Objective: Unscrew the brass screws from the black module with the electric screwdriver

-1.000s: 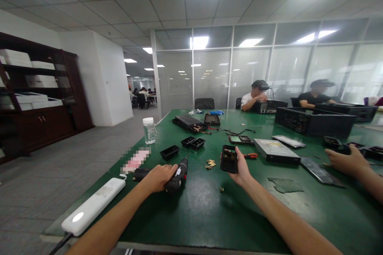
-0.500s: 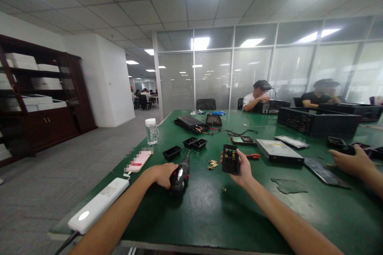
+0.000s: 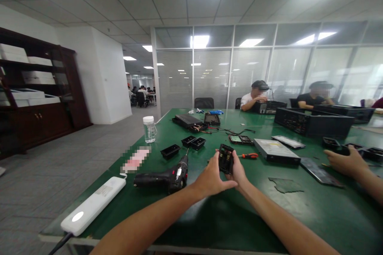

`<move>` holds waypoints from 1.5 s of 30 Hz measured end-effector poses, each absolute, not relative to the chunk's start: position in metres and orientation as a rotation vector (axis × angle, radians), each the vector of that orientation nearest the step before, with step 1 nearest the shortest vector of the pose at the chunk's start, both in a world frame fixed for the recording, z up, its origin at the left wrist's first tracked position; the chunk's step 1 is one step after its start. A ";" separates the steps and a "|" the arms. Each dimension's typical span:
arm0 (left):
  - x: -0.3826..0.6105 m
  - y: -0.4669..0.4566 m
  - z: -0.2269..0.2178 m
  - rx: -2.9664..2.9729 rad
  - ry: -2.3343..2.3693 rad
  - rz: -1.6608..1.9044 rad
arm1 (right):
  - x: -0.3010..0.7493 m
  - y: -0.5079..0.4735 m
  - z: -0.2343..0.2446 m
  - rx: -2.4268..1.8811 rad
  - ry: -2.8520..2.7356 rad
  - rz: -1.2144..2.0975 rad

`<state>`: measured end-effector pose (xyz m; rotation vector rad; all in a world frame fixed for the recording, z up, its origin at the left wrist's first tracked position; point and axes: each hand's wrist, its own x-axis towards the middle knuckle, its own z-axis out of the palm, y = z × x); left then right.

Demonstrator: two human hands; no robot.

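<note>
Both of my hands hold a small black plastic part upright above the green table. My left hand grips its left edge, thumb reaching under it. My right hand holds its right side from behind. A black electric screwdriver lies on its side on the table just left of my left hand, untouched. Small brass pieces that lay near the part are hidden behind my left hand.
A white power strip and a pink phone lie at the left edge, a water bottle farther back. Black trays, an orange screwdriver, a disc drive and black cases lie about. Another person's hand rests at right; two people sit opposite.
My left hand let go of the electric screwdriver, which now lies on the table, and moved right to take the black part together with my right hand.
</note>
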<state>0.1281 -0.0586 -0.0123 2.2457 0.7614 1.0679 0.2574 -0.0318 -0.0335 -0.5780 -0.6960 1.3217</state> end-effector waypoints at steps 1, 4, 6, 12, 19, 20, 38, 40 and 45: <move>0.130 -0.056 -0.016 2.297 0.762 1.134 | 0.256 -0.031 -0.035 -0.612 -0.697 1.300; 0.123 -0.045 -0.018 2.419 0.754 1.237 | 0.255 -0.026 -0.042 -0.677 -0.709 1.171; 0.114 -0.039 -0.014 2.493 0.784 1.226 | 0.256 -0.024 -0.045 -0.702 -0.804 1.103; 0.097 -0.039 0.000 2.681 0.929 1.079 | 0.267 -0.020 -0.050 -0.840 -1.163 1.022; 0.097 -0.034 -0.007 2.864 0.986 0.985 | 0.280 -0.014 -0.050 -1.052 -1.536 0.715; 0.097 -0.033 -0.008 2.870 0.974 0.978 | 0.281 -0.014 -0.051 -1.087 -1.583 0.695; 0.099 -0.021 -0.025 2.598 0.783 1.129 | 0.284 -0.017 -0.057 -1.030 -1.262 1.193; 0.099 -0.016 -0.028 2.526 0.773 1.161 | 0.288 -0.016 -0.053 -1.021 -1.271 1.144; 0.097 -0.007 -0.028 2.379 0.759 1.204 | 0.298 -0.026 -0.034 -0.973 -1.677 0.577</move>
